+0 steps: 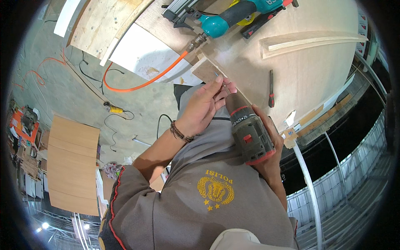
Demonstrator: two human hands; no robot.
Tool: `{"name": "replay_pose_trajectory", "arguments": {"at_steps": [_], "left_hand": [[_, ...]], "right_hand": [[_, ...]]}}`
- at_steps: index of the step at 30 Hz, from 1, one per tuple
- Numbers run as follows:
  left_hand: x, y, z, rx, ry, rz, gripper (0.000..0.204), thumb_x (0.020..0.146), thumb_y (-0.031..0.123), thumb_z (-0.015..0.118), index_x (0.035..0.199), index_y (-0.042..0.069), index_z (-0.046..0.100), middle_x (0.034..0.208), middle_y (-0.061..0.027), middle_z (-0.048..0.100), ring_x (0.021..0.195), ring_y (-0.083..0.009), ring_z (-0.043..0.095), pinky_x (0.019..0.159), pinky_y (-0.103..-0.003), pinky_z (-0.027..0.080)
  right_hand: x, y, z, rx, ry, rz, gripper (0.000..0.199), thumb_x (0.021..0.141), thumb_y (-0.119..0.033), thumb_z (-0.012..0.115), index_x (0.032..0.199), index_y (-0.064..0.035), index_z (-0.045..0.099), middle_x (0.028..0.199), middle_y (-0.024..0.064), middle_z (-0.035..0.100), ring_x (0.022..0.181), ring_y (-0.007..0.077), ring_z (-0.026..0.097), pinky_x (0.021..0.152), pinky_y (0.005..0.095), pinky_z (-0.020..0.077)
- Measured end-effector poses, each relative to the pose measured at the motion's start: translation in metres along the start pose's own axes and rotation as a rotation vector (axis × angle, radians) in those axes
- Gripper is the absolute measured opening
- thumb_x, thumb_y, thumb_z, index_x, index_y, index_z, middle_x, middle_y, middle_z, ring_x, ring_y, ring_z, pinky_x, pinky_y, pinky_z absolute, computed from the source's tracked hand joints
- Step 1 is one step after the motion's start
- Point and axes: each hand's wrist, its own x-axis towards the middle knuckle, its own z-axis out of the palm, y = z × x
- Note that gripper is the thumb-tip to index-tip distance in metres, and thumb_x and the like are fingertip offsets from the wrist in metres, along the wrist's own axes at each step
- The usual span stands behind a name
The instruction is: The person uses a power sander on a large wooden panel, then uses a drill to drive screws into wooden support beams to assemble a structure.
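My right hand point(268, 129) is wrapped round a black and red cordless drill point(252, 135), whose chuck points away from me. In front of the chuck, my left hand point(203, 102) is closed in a pinch by the drill bit point(226, 88). A thin screw point(216, 74) shows between its thumb and fingers, its far end beside a small wooden block point(206, 70). That block stands at the near edge of a pale plywood board point(246, 62). My fingers partly hide the contact between bit and screw.
A teal nail gun point(216, 26) with an orange air hose point(141, 88) lies at the far side. To the right are a black and red file point(271, 88) and stacked wood strips point(308, 41). A yellow angle grinder point(113, 109) and cables lie on the floor.
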Motion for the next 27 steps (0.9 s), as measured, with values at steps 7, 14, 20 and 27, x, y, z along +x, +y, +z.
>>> {"name": "replay_pose_trajectory", "arguments": {"at_steps": [7,14,20,27], "left_hand": [[0.005,0.005,-0.004,-0.043,-0.011,0.022,0.038,0.108,0.035,0.050,0.130,0.004,0.055,0.148,-0.0107,0.052,0.138,-0.0218,0.046,0.114,-0.040,0.041],[0.007,0.003,-0.008,-0.093,-0.015,0.021,0.035,0.107,0.033,0.052,0.131,0.007,0.054,0.145,-0.0110,0.055,0.137,-0.0220,0.046,0.116,-0.041,0.038],[0.010,0.009,-0.007,-0.149,0.033,-0.054,0.028,0.105,0.027,0.056,0.125,0.007,0.060,0.147,-0.0093,0.055,0.137,-0.0219,0.047,0.118,-0.041,0.033],[0.008,0.016,-0.005,-0.236,0.041,-0.106,0.028,0.104,0.024,0.056,0.123,0.003,0.062,0.149,-0.0084,0.054,0.138,-0.0204,0.045,0.117,-0.040,0.034]], "right_hand": [[0.006,-0.008,0.005,-0.029,-0.019,0.037,0.075,0.072,-0.017,0.087,0.141,-0.0063,0.057,0.130,0.0167,0.068,0.115,0.0276,0.070,0.098,0.0387,0.0556],[0.008,-0.010,0.006,-0.049,-0.024,0.027,0.077,0.071,-0.018,0.089,0.141,-0.0084,0.057,0.127,0.0163,0.070,0.113,0.0276,0.070,0.098,0.0387,0.0558],[0.013,-0.029,0.003,-0.080,-0.037,0.084,0.074,0.070,-0.019,0.089,0.137,-0.0087,0.060,0.122,0.0140,0.072,0.108,0.0259,0.073,0.093,0.0364,0.0577],[0.014,-0.033,0.005,-0.121,-0.037,0.101,0.073,0.071,-0.021,0.089,0.136,-0.0092,0.060,0.112,0.0134,0.075,0.101,0.0241,0.075,0.085,0.0346,0.0583]]}}
